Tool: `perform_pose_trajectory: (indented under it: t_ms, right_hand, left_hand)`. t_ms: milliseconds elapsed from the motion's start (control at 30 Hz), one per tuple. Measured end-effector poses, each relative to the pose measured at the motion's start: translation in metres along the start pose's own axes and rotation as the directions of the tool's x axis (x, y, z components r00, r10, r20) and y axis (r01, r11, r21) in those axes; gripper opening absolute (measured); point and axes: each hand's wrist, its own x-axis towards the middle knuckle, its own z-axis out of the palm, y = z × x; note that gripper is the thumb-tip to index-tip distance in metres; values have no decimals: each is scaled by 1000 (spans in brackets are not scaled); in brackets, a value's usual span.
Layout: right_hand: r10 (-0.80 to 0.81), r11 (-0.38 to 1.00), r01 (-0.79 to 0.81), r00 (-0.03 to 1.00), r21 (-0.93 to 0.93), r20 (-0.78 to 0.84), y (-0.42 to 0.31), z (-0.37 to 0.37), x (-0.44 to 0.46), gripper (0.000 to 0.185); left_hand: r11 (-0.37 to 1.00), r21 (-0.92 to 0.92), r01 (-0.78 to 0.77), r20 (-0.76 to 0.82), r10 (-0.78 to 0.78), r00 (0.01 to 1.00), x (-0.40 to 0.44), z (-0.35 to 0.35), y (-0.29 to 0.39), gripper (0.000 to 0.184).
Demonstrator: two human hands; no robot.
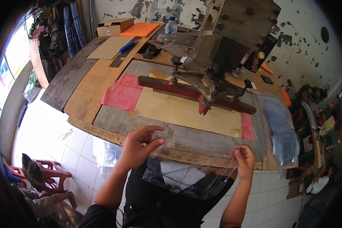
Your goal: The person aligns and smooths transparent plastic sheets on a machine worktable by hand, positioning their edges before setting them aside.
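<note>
A clear plastic sheet (pixel 186 178), folded or in layers, hangs between my hands at the table's front edge and over my lap. My right hand (pixel 245 161) is closed, pinching the sheet's right upper edge between thumb and fingers. My left hand (pixel 142 146) is at the sheet's left upper corner, thumb and forefinger apart with a gap between them. Beyond my hands stands a heavy press (pixel 212 85) with a long red-brown bar (pixel 171 85). Under the bar lies a cream sheet (pixel 182 112), with pink pieces (pixel 121 91) at its ends.
A stack of clear plastic sheets (pixel 281 129) lies on the table's right side. At the back left are a cardboard box (pixel 116 27), an orange sheet (pixel 140 29), a blue cutter (pixel 128 46) and a water bottle (pixel 171 28). A red stool (pixel 51 174) stands on the floor at left.
</note>
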Motion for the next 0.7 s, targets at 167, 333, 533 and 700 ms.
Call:
perform_pose_trajectory:
  t_ms: [167,333,533,700]
  right_hand:
    - [6,1000,-6,1000,19,10,8,1,-2,25]
    - [4,1000,-4,1000,13,4,16,-2,-3,27]
    - [-8,1000,8,998,-3,-62,18,6,-7,29]
    - [-30,999,25,992,-43,-126,14,15,-9,26]
  left_hand:
    - [942,293,-164,58,153,986,12,-6,-14,29]
    - [931,309,-192,28,193,981,22,-4,-31,26]
    - [974,220,-44,-3,46,999,18,-2,-27,26]
    - [964,261,-49,-15,55,998,17,-1,-29,25]
